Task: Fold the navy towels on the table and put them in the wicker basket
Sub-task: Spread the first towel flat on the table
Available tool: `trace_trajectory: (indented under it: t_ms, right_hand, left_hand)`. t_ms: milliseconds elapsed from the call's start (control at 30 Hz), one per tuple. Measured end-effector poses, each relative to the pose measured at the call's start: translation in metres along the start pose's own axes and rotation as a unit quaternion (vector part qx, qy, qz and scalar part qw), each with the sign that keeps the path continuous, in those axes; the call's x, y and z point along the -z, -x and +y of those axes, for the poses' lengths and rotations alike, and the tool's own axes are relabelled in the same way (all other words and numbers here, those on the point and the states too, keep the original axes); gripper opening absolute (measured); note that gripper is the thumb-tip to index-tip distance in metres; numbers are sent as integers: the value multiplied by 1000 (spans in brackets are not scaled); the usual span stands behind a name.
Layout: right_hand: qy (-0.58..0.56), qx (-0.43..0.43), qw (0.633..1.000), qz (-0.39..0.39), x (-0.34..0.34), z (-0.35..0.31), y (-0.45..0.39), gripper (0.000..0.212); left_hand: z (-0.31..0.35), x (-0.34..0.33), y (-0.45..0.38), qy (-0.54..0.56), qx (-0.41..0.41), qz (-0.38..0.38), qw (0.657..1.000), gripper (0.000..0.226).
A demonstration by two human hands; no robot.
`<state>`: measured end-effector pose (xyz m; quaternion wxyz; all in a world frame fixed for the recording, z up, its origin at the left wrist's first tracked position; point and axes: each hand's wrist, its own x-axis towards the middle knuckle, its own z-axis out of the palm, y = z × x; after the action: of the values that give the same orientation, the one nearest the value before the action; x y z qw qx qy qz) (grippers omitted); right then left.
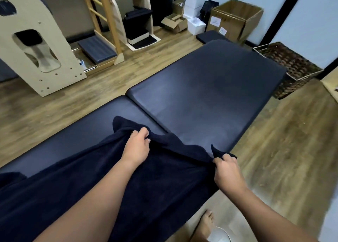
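A navy towel [76, 177] lies spread over the near part of the dark padded table [210, 95], reaching to the bottom left of the view. My left hand [137, 146] grips a bunched fold along the towel's far edge. Near the table's right edge, my right hand [225, 172] pinches the towel's corner, which sticks up between its fingers. The wicker basket [290, 69] stands on the floor past the table's far right corner; what is inside it cannot be seen.
The floor is wood. A large cardboard box [237, 18] and white boxes [194, 7] stand at the back. Wooden exercise equipment [36, 46] and a ladder frame [102, 22] fill the left. My bare foot [204, 225] shows beside the table.
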<state>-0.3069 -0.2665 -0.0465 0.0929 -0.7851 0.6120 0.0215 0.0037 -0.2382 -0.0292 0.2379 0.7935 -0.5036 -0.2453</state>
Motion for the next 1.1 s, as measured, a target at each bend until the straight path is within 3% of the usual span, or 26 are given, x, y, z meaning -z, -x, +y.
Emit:
trace_trajectory:
  t_ms: [267,533,1100]
  right_hand:
    - [-75,33,996,37,23,115,-77,17]
    - [-126,45,989,61,50,175,-149,12]
    - [-77,22,993,83,107,317,-384,13]
  left_hand:
    - [111,-59,-64,-33,22,46,998,11]
    - [177,-82,-131,-37,18,75,996,6]
    - [308,-172,-374,22,-11,72,997,13]
